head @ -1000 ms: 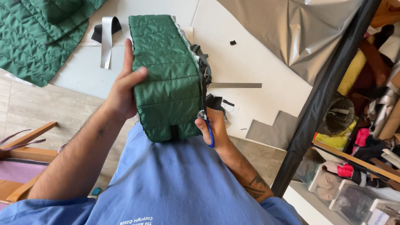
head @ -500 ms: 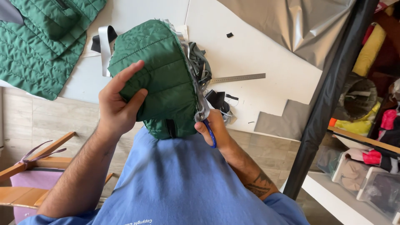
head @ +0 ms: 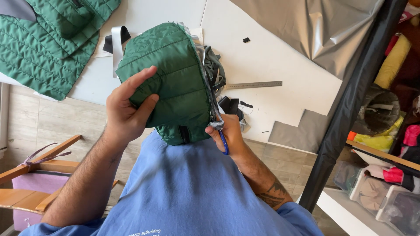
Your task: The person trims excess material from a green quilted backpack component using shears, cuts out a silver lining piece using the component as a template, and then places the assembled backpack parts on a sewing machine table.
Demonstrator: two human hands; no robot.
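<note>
Holding a puffy quilted green pouch (head: 175, 83), both hands.

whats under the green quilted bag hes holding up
Below the green quilted bag show a white table, a metal ruler and black scraps. The left hand and right hand hold it; whatever lies directly beneath is covered.

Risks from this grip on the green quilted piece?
1. The right hand pinches a blue-handled tool at the raw edge of the green quilted piece, close to its own fingers: a slip might nick them.
2. The left hand alone steadies the piece, held up off the table; it could shift or twist.
</note>
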